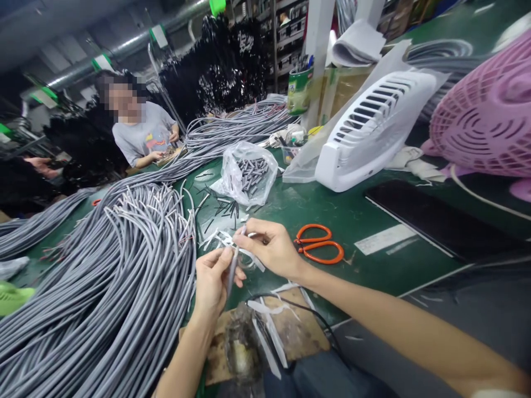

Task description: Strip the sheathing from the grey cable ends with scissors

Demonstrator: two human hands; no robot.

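Observation:
A grey cable [233, 272] runs between my two hands in the middle of the view. My left hand [214, 275] pinches it lower down, thumb against fingers. Just above, my right hand [269, 243] has its fingertips closed at the cable's upper end; the fine detail there is hidden by the fingers. White strips [219, 237] and short black tube pieces [228, 208] lie scattered behind my hands. To the right of my right hand rest scissors with orange handles [319, 243]. A large bundle of grey cables [124, 260] spreads out on the left.
Behind my hands lies a clear plastic bag [236, 182] of short grey pieces. A white fan [369, 127], a pink fan [489, 116] and a dark flat device [448, 221] occupy the right side. A soldering-like stained board [298, 326] sits near my lap. Another person [145, 132] works across the table.

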